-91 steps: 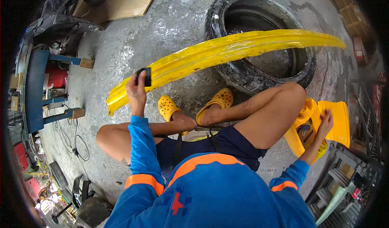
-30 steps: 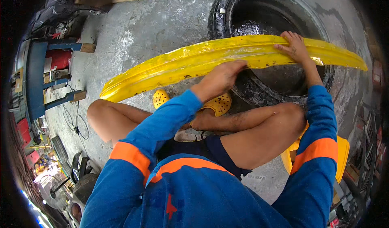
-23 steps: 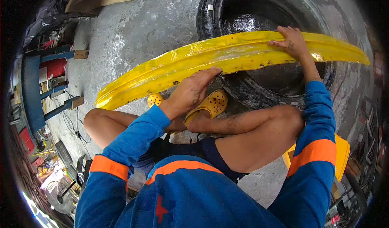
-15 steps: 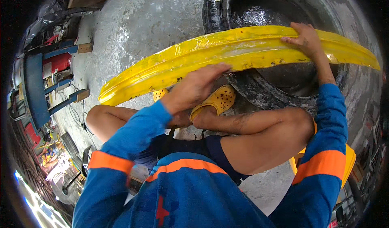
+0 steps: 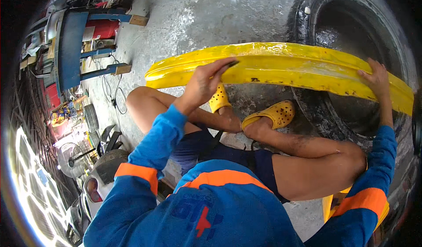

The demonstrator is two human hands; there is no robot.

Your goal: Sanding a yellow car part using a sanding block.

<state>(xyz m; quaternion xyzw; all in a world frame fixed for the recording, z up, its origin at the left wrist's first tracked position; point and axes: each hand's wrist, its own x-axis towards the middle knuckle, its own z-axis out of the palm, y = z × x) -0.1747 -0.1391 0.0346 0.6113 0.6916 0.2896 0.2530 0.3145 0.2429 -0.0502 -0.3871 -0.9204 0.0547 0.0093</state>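
A long, curved yellow panel (image 5: pixel 281 64), wet and shiny with dark scuffs along its near edge, lies crosswise before me. My right hand (image 5: pixel 376 78) grips it toward the right end, thumb on the upper face and fingers over the far edge. Over the panel's left part is my left hand (image 5: pixel 204 81), its fingers pinched on a small dark flat piece (image 5: pixel 231 64) whose exact kind I cannot make out. Whether that piece touches the panel is unclear.
Beneath the panel's right part lies a black tyre-like basin (image 5: pixel 303 23) holding dark water, with a small white piece (image 5: pixel 307 10) on its rim. My yellow clogs (image 5: pixel 281 113) are just this side of the panel. A blue metal frame (image 5: pixel 72 49) and cables (image 5: pixel 115 102) are at left.
The view has swung left, so the panel and basin appear farther right. My left hand has moved left along the panel, with the dark piece now visible. My right hand keeps its grip.
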